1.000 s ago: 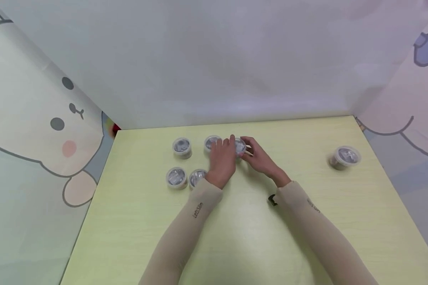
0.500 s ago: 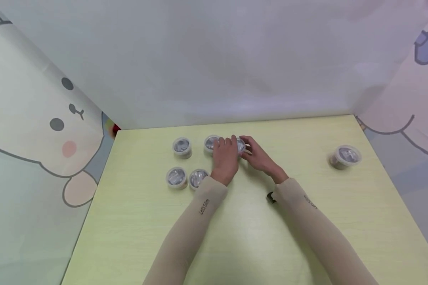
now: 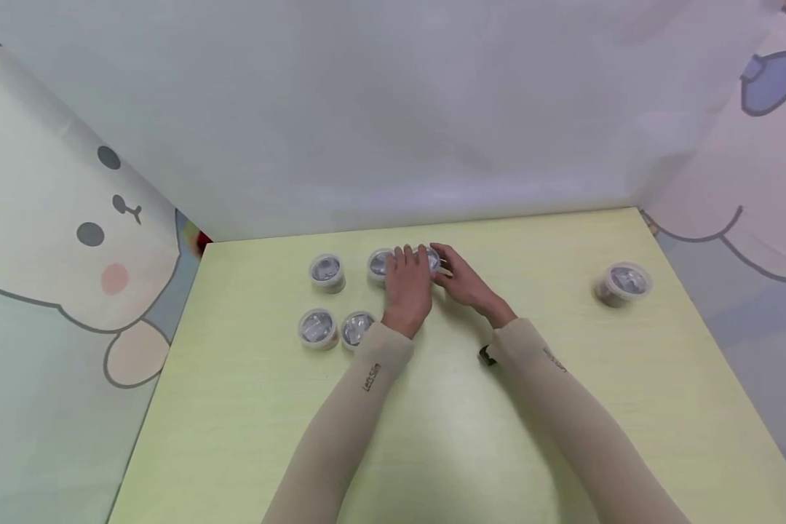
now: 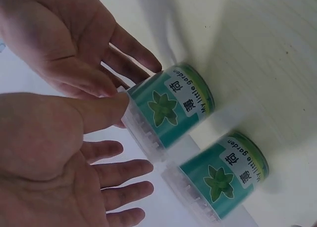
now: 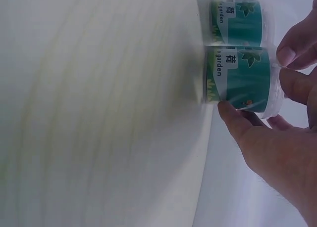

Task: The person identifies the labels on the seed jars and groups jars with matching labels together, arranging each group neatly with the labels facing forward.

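In the head view my right hand point(image 3: 461, 280) grips the right side of a small clear-lidded tub point(image 3: 432, 260) near the table's back edge. Its green label with a mint leaf shows in the left wrist view. My left hand point(image 3: 407, 287) reaches over from the front, its fingers extended and hiding part of the lids. The left thumb point(image 4: 106, 111) touches the lid's rim in the left wrist view. Close by on the left stands a matching tub point(image 3: 377, 263), upright, with the same green label point(image 4: 223, 177).
Three more tubs stand to the left: one at the back point(image 3: 327, 273) and two nearer, the left one point(image 3: 317, 329) and one partly behind the left sleeve point(image 3: 356, 331). A lone tub point(image 3: 622, 284) stands far right. A small black object point(image 3: 487, 356) shows beside the right cuff.
My left hand has shifted slightly to the right over the two back tubs. My right hand keeps its hold on the tub. The head view has turned a little.
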`<state>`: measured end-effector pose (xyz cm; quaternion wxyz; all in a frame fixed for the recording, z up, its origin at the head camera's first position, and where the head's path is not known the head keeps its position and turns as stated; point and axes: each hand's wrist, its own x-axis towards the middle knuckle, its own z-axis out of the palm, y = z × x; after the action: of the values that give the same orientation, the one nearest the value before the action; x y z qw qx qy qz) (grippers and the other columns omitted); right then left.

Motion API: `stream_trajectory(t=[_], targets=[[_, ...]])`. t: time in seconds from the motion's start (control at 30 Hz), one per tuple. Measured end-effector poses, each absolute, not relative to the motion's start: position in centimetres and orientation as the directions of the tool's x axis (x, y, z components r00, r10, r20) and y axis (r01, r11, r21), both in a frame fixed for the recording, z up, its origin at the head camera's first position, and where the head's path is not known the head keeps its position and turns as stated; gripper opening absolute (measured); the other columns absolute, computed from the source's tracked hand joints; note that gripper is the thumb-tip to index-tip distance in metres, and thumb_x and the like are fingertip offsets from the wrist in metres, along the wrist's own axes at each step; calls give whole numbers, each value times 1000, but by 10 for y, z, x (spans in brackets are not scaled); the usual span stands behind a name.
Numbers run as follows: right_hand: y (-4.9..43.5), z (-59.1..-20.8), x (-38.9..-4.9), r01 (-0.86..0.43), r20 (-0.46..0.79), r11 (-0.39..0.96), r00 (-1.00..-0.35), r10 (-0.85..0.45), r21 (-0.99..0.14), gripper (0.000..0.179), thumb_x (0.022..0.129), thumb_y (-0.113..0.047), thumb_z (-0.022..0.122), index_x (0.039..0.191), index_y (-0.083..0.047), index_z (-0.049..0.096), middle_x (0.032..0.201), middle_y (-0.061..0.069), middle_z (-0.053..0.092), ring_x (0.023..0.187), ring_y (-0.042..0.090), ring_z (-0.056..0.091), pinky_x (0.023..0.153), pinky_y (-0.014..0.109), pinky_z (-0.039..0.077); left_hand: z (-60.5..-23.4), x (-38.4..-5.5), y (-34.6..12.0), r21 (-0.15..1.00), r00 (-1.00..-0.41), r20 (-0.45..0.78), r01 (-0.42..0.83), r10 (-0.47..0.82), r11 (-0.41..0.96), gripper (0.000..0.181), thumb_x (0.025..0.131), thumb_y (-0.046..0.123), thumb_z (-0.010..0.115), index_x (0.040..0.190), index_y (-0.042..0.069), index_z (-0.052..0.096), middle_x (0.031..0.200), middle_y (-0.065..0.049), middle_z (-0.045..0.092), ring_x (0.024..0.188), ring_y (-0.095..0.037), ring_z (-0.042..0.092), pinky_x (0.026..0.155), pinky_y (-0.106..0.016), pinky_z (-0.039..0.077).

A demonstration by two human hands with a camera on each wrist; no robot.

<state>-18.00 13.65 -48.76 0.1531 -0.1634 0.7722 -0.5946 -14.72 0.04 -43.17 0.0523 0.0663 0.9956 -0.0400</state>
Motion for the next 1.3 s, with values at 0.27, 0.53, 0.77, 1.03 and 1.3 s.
stream_trajectory(t=[0.27,0.53,0.77,1.03,1.3], targets=[[153,-482,-163,-71,-26,220,-913,-407,-973,61,111,-3,49,165,3,20,170,25,25,158,45,25,125,57,32,-433,-131,0,-49,-981,-32,195,193,980,65,103,19,67,161,7,39,163,-17,44,152,-35,40,128,-48,28],[180,-474,-138,-86,18,184,-939,-344,-979,57,110,4,48,161,8,24,166,29,31,156,47,28,125,58,30,-435,-107,16,44,-960,58,277,274,960,63,105,32,67,158,6,45,158,-14,51,148,-31,46,126,-43,33],[204,-472,-117,-93,22,213,-950,-311,-973,56,110,1,50,161,5,26,166,26,35,155,45,32,124,58,32,-443,-96,33,391,-964,86,265,252,881,58,105,29,69,154,6,48,152,-10,57,142,-25,53,121,-39,40],[232,-470,-96,-107,39,241,-963,-268,-965,56,110,0,51,161,3,27,165,27,36,154,46,33,108,10,40,-447,-89,45,759,-971,5,160,241,631,55,108,27,64,157,10,46,155,-7,56,141,-26,55,112,-45,49],[257,-470,-76,-103,48,267,-977,-207,-958,55,110,-1,52,160,7,28,163,29,38,151,51,34,102,4,39,-453,-88,61,879,-952,-28,121,304,461,52,109,24,61,157,9,46,154,-6,58,142,-25,54,114,-43,47]])
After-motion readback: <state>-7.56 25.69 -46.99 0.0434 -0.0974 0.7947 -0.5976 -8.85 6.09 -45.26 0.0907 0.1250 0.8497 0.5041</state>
